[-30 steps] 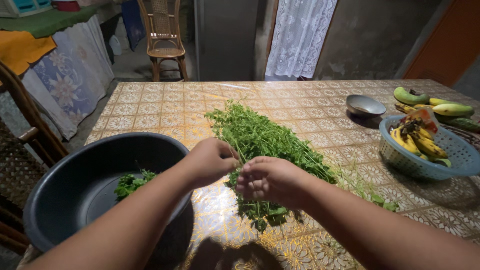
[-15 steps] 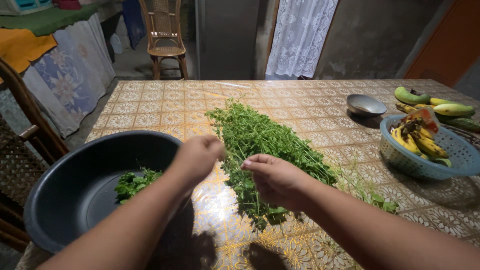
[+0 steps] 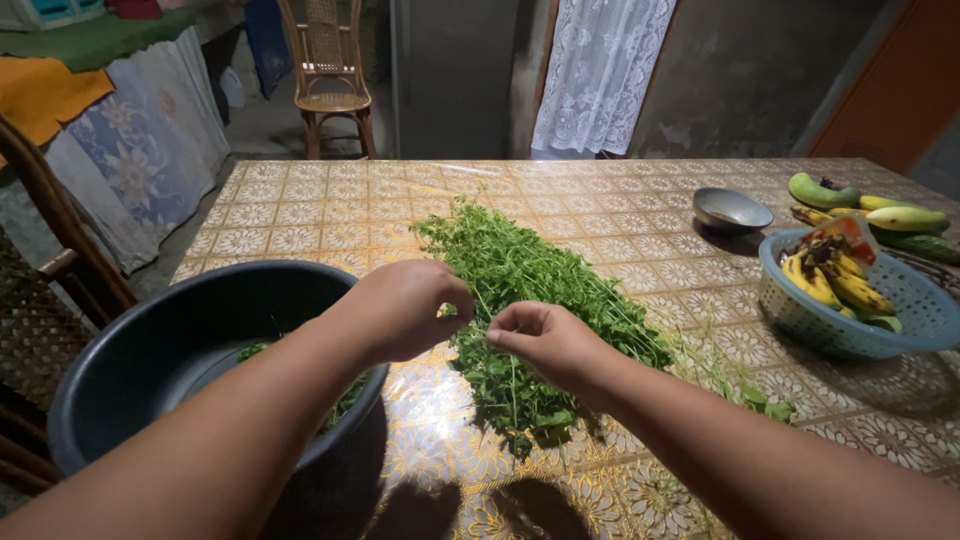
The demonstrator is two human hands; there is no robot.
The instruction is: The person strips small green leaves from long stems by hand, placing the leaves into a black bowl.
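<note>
Left hand: the left hand (image 3: 405, 308) hovers at the near middle of the table, fingers curled and pinched shut on a thin green stem (image 3: 470, 313) that runs across to the other hand.
Right hand: the right hand (image 3: 545, 340) sits just right of it, thumb and forefinger closed on the same stem, above the near end of the greens.
Greens: the pile of leafy greens (image 3: 530, 290) lies on the table, stretching from the far middle toward the near edge, under and beyond both hands.
Basin: the dark round basin (image 3: 150, 390) stands at the near left, partly under the left forearm, with a few picked leaves (image 3: 345, 405) showing inside.
Table: the glossy patterned table (image 3: 300, 225) carries a blue basket of bananas (image 3: 850, 290) at the right and a small metal bowl (image 3: 732, 210) farther off.
Risk, stem: I judge the thin stem could snap between the two pinches if pulled hard, leaving leaves on the wrong half.
Risk, scatter: stripped leaves could drop onto the table short of the basin, since the hands work beside its rim, not over it.
Risk, basin: the left forearm crosses the rim closely; a sweep could nudge the basin toward the near edge.
Risk, pile: loose sprigs at the right of the pile could get dragged along and slide off the slick cover.
</note>
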